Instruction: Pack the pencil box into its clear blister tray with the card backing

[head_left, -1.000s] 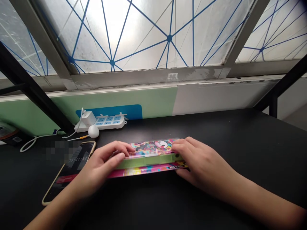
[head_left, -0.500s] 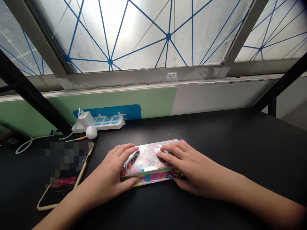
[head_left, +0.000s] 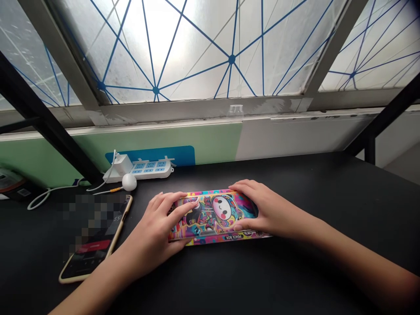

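The pencil box (head_left: 223, 211) lay closed and flat on the surface (head_left: 328, 197), printed lid up. The left hand (head_left: 154, 223) and right hand (head_left: 265, 210) each gripped one end, fingers curved over the lid, thumbs toward the near edge. A phone (head_left: 88, 258) lay just left.

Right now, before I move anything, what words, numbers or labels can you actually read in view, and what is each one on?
"PENCIL BOX": on the front edge of the pencil box.
"55", as far as it can be made out: on the phone screen; the rest of the screen is blurred.
The markings on the power strip are too small to read.
The label on the round object at the far left is too small to read.
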Available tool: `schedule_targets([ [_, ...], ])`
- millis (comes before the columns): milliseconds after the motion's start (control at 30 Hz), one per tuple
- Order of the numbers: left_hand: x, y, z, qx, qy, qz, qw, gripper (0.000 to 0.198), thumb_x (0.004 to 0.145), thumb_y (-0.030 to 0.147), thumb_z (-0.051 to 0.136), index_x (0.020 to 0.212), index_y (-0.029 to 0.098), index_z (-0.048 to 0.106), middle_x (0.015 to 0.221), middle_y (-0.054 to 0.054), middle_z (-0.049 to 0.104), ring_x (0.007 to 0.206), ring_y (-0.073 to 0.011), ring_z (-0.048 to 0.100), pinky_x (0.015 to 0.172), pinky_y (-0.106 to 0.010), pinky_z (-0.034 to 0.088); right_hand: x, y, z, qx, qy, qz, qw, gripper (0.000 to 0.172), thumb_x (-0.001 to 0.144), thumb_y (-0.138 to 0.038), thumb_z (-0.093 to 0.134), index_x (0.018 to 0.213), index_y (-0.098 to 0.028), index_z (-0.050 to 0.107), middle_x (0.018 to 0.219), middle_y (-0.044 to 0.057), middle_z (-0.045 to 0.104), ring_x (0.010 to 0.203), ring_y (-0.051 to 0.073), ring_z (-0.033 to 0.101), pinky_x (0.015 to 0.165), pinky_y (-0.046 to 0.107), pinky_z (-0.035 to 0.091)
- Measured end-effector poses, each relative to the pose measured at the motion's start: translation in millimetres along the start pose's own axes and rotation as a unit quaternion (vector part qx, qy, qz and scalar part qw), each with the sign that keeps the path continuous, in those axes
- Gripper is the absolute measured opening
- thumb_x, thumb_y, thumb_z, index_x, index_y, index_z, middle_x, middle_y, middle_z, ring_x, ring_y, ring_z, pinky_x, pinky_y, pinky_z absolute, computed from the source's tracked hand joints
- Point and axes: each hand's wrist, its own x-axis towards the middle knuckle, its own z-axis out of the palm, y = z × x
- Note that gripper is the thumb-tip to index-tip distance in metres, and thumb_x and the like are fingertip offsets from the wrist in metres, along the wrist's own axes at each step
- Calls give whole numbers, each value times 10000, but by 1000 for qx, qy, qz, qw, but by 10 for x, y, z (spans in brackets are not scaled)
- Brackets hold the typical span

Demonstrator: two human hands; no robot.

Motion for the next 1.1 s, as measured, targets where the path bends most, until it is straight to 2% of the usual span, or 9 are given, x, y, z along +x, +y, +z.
schedule_targets([
  [267,-7,76,-3,84,44,86,992,728,882,147,694,1529,336,418,1454,-138,504,1345,-352,455,1206,-598,227,-66,-130,-73,-28,85,-10,996,684,703,-621,822,1222,-222,621,1189,117,591,1093,305,599,930,471,565],
  [400,15,133,-45,107,65,91,988,781,882,346,762,1551,326,360,1456,-143,510,1340,-363,459,1221,-604,203,-119,-206,-91,-40,105,-6,994,580,675,-547,868,1089,-228,616,1114,87,613,935,254,640,793,402,583],
  [467,28,138,-81,111,99,73,986,830,878,449,761,1563,304,314,1486,-164,482,1369,-382,437,1213,-627,210,-140,-248,-87,-60,111,-9,992,572,661,-521,883,1063,-223,604,1061,75,653,880,249,653,744,390,572],
  [533,32,116,-124,110,138,43,983,821,901,454,738,1564,282,286,1507,-181,458,1392,-384,428,1196,-639,248,-171,-290,-83,-83,122,-20,989,575,648,-504,895,1048,-216,601,990,61,696,839,252,666,708,382,558],
  [633,21,46,-195,88,177,21,980,713,932,423,711,1516,242,345,1399,-171,552,1304,-348,525,1118,-571,403,-248,-347,-74,-121,160,-67,977,519,691,-465,885,1038,-205,600,910,44,730,768,241,679,667,362,535],
  [733,9,-5,-250,83,151,69,983,510,917,402,739,1335,218,512,1101,-96,670,1010,-270,647,995,-487,499,-321,-375,-41,-174,195,-131,956,358,811,-369,804,1037,-186,594,861,46,738,698,229,678,633,355,512],
  [867,-6,21,-283,107,112,118,981,340,904,350,767,1144,193,582,885,-32,657,778,-196,626,998,-515,477,-328,-373,41,-212,187,-171,944,169,894,-212,668,1045,-159,615,923,84,770,737,237,715,638,354,513],
  [1000,-30,105,-300,81,84,112,987,133,950,281,705,992,213,598,778,13,632,696,-163,606,994,-470,474,-308,-400,155,-250,151,-202,935,229,916,-157,595,1135,-145,661,1059,101,788,885,262,743,746,389,548],
  [1100,-35,168,-300,28,47,76,996,90,979,309,634,1004,225,617,847,-23,661,772,-197,631,824,-382,526,-321,-441,248,-274,129,-206,930,317,938,-166,547,1227,-115,666,1126,128,777,952,286,735,776,416,564],
])
